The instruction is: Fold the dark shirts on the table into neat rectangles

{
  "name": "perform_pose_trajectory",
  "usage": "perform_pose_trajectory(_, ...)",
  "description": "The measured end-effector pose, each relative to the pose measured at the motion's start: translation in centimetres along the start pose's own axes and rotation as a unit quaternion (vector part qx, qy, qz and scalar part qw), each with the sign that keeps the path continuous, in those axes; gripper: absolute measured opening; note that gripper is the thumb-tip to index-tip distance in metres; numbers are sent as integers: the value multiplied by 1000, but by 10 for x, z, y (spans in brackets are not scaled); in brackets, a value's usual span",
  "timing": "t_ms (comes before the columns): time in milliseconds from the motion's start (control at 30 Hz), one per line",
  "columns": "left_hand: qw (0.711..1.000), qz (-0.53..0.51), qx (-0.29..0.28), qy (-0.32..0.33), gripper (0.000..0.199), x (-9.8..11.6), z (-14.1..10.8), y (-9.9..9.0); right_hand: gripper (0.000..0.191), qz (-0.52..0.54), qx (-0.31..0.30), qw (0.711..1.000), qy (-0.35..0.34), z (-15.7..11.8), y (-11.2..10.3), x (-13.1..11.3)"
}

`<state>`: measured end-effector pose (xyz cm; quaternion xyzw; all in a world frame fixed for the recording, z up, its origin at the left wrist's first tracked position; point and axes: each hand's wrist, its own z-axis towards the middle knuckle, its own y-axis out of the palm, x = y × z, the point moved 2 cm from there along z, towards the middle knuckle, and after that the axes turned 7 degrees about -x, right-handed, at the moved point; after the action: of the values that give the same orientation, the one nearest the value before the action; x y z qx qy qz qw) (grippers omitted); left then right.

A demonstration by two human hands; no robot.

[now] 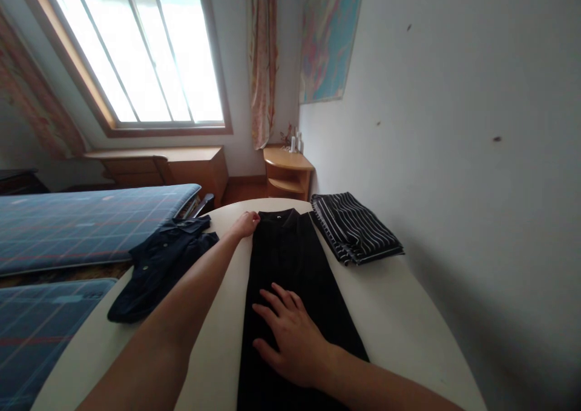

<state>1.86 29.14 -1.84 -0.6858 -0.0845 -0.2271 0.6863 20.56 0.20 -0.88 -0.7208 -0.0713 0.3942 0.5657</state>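
A black garment lies lengthwise on the white rounded table, its collar at the far end. At the far left corner of its collar end, my left hand pinches the edge of the cloth. My right hand rests over the nearer part of the garment, fingers spread and holding nothing. Left of my left forearm is a dark navy buttoned garment. A folded black-and-white striped cloth lies at the table's right far side, next to the black garment.
Blue plaid mattresses stand left of the table. Beyond the table are a small corner shelf with small items, a wooden desk and a window. A white wall runs along the right side.
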Motion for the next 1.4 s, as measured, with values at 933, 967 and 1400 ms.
perform_pose_trajectory(933, 995, -72, 61, -44, 18, -5, 7, -15, 50, 26, 14, 1000, -3, 0, -3, 0)
perform_pose_trajectory(967, 994, -66, 74, -46, 19, -2, 7, -17, 50, 26, 12, 1000, -6, -1, -4, 0)
perform_pose_trajectory(1400, 995, 38, 93, 0, 32, 44, -35, 3, 54, 39, 14, 999, -26, -4, -7, -2)
